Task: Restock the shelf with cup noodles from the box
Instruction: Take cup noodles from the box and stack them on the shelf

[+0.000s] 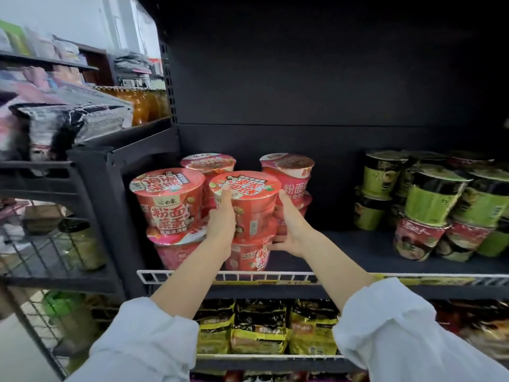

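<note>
dark shelf [358, 244]: both hands' grip, left hand [220, 224] and right hand [289, 224], clasps red cup [248, 205], fingertips hidden.

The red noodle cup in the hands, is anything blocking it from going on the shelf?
Nothing visible blocks it. The left hand and right hand hold the red noodle cup on top of another red cup at the shelf front. Behind and beside it stand more red cups.
</note>
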